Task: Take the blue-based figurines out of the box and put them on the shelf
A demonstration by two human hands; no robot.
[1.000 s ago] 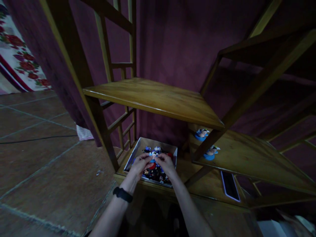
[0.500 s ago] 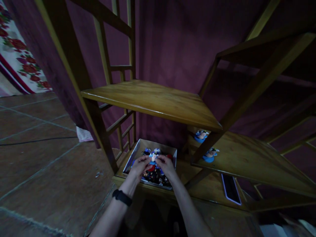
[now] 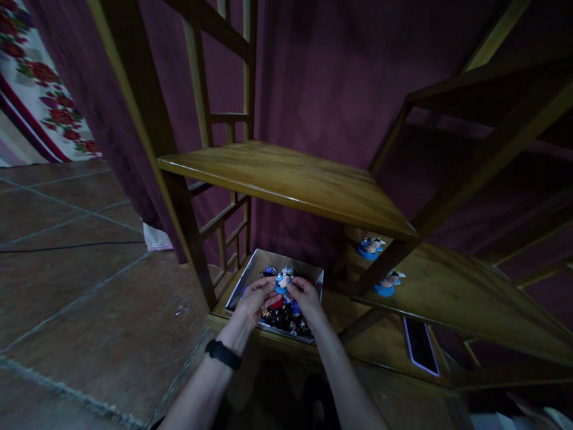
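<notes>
Between my two hands, above an open cardboard box [image 3: 242, 279], I hold a small figurine [image 3: 283, 282] with a blue base and a light-coloured body. My left hand [image 3: 257, 298] pinches it from the left, and my right hand [image 3: 307, 298] grips its right side. A black band [image 3: 222, 355] circles my left wrist. Below the hands, the box holds several small figurines [image 3: 286, 316], mostly dark, with some red and blue; my fingers partly hide them. The box stands on the bottom board of a wooden shelf unit.
A wooden shelf [image 3: 286, 179] juts out above the box. To the right, two blue-based figurines [image 3: 370, 248] stand on a lower shelf [image 3: 452, 286], near a slanting post. A phone with a light purple edge [image 3: 421, 345] lies on the bottom board. Purple curtain [image 3: 322, 89] hangs behind.
The view has shifted slightly, so the shelf and box appear a little further right. Both hands keep hold of the figurine, whose light body and blue base now show more plainly.
</notes>
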